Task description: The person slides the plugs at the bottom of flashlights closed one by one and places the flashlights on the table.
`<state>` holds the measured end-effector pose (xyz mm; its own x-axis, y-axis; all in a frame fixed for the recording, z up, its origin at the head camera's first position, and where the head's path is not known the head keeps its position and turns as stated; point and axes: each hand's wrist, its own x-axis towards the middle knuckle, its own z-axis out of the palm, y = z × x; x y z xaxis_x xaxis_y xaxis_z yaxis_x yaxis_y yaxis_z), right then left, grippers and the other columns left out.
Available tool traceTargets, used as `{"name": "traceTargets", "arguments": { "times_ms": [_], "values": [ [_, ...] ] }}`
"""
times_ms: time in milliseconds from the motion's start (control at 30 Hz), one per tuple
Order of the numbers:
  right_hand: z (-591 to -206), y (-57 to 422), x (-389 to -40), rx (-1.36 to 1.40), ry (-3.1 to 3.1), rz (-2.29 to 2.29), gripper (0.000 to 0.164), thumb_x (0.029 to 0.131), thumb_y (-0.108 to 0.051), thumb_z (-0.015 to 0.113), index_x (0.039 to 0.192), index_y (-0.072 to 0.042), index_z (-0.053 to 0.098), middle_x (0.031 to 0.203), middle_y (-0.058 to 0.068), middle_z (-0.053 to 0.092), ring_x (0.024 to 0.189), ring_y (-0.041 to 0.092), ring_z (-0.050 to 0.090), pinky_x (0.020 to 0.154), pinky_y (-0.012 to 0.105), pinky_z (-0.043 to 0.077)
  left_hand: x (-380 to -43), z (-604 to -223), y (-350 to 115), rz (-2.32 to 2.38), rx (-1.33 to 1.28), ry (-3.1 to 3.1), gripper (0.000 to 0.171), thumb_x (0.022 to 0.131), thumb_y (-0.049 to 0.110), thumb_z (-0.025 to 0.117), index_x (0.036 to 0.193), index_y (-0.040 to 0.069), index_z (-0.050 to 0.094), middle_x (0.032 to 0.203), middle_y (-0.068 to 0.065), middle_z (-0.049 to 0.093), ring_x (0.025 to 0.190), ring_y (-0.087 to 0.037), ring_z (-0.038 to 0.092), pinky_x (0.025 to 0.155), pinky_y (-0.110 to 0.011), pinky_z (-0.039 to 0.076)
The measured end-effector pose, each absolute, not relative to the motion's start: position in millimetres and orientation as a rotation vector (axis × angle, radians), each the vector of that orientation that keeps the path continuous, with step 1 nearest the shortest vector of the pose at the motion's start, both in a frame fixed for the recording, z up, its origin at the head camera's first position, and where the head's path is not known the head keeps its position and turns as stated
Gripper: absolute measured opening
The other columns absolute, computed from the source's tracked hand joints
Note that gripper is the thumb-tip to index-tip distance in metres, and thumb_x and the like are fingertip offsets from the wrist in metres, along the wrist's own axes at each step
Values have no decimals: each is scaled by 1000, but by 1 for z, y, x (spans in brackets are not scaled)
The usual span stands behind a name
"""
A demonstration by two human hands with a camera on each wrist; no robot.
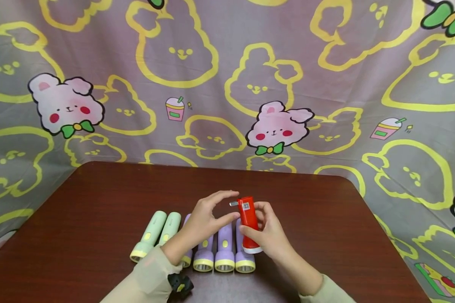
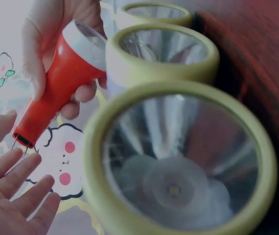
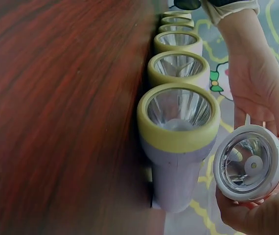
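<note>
My right hand [image 1: 270, 233] grips a red flashlight [image 1: 249, 221] by its body, with the white-rimmed lens end tilted down towards me. Two thin metal prongs [image 2: 21, 146] stick out of its tail. Close to those prongs is my left hand [image 1: 206, 216], thumb and fingers spread apart and holding nothing. Below the hands lies a row of flashlights, heads facing me: two light green ones [image 1: 154, 227] at the left and several purple ones [image 1: 224, 242] beside them, all with yellow rims. My left hand and forearm partly cover the middle of the row.
The flashlights lie on a dark reddish-brown wooden table [image 1: 311, 206]. A cartoon-patterned cloth [image 1: 204, 101] hangs behind and at both sides of it. A black device [image 1: 180, 286] is strapped at my left wrist.
</note>
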<state>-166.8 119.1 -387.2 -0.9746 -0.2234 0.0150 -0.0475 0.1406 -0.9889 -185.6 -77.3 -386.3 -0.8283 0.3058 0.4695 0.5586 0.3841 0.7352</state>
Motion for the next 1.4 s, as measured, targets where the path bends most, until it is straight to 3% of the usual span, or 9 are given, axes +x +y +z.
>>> {"name": "traceTargets", "arguments": {
  "times_ms": [333, 567, 933, 1400],
  "values": [
    [-386, 115, -165, -302, 2237, -1964, 53, 83, 2, 73, 125, -1, 40, 113, 24, 67, 82, 21, 64, 74, 29, 56, -186, -384, -72, -1471, -739, -2366, 46, 84, 16, 81, 127, 13, 65, 125, -1, 69, 116, -18, 64, 97, -41, 53],
    [-387, 116, -166, -322, 2252, -1933, 54, 84, 0, 73, 125, 0, 39, 115, 28, 65, 83, 22, 64, 76, 30, 56, -187, -384, -71, -1479, -724, -2361, 44, 83, 14, 81, 124, 8, 66, 122, -2, 71, 114, -18, 65, 97, -45, 53],
    [-385, 116, -162, -305, 2263, -1926, 53, 83, 0, 74, 124, -1, 40, 114, 25, 67, 84, 20, 65, 75, 29, 56, -186, -383, -71, -1476, -696, -2389, 37, 82, 16, 82, 116, 12, 70, 117, -2, 73, 109, -18, 68, 91, -42, 55],
    [-391, 118, -166, -426, 2218, -1931, 50, 84, 2, 72, 120, 0, 37, 117, 36, 62, 84, 20, 67, 75, 29, 58, -189, -382, -75, -1526, -732, -2444, 34, 83, 17, 81, 116, 13, 70, 116, -3, 73, 106, -21, 67, 91, -37, 54]
  ]
}}
